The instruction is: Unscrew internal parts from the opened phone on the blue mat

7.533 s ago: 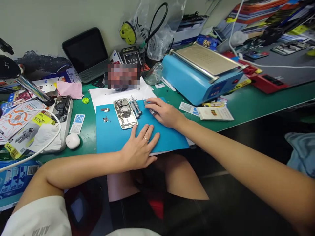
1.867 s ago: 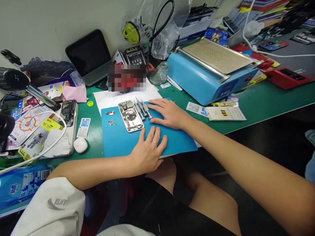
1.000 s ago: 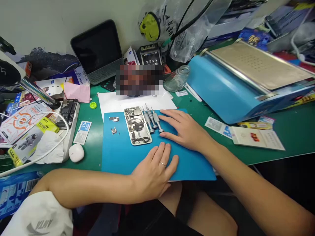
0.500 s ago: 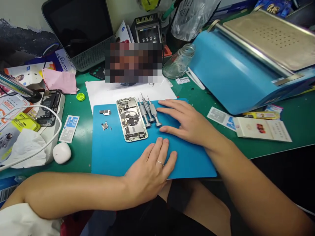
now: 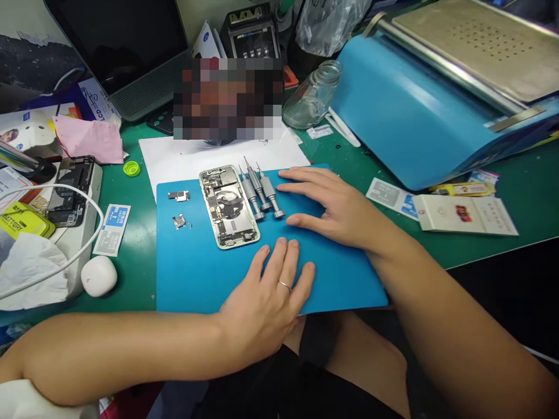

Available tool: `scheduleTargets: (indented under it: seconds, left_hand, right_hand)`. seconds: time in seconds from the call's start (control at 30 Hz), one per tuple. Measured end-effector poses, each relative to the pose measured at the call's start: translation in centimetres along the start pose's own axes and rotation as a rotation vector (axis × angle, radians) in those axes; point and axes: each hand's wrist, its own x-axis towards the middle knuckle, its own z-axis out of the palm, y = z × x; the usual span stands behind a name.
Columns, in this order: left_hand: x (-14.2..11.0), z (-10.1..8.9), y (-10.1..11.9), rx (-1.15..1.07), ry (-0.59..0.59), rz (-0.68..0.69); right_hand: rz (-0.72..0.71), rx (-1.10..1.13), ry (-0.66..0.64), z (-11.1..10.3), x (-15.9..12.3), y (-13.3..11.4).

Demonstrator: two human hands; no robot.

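My left hand (image 5: 271,291), with a ring on one finger, lies on the near part of the blue mat (image 5: 196,273), fingers stretched and apart, holding nothing. My right hand (image 5: 327,203) rests on the mat's right side, open, its fingertips just right of three grey precision screwdrivers (image 5: 259,189). These lie side by side along the right edge of an opened phone housing (image 5: 229,206) with its inner parts bare. Left of the phone are a small metal bracket (image 5: 179,196) and a small metal-looking part (image 5: 179,220) with tiny bits beside it.
White paper (image 5: 161,154) lies behind the mat, with a glass jar (image 5: 312,96) nearby. A blue machine with a metal plate (image 5: 406,110) stands at the right. Leftward are a white earbud case (image 5: 99,276), a white cable (image 5: 94,203) and another opened phone (image 5: 72,189).
The view has shifted slightly, so the bench appears a little further left and higher. The left hand's fingers have spread a bit more. The right hand stays beside the screwdrivers.
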Motion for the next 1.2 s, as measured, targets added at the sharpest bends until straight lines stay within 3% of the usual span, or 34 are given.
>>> scheduleTargets:
  seconds: [1.2]
  left_hand:
    - [-0.25,-0.15,0.52,0.051,-0.048,-0.053]
  right_hand:
    - [0.035,0.046,-0.003,-0.33,-0.03,0.19]
